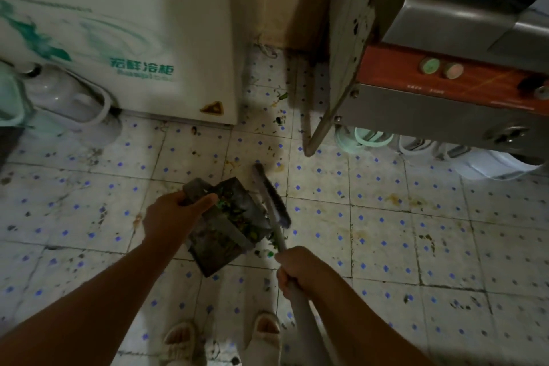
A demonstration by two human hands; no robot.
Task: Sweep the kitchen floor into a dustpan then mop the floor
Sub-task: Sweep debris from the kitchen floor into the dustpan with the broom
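Dustpan gripped by handle in left hand, tilted over floor, keeps scraps inside. Broom clutched in right hand, bristles at pan edge, likely for pushing last bits in. Mopping not started.

Tiled floor: scattered debris, freezer.

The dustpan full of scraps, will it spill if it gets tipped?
Probably. The dustpan looks stiff, so it should keep its shape in the left hand. The scraps lie loose inside, so tilting its open edge down would likely spill them.
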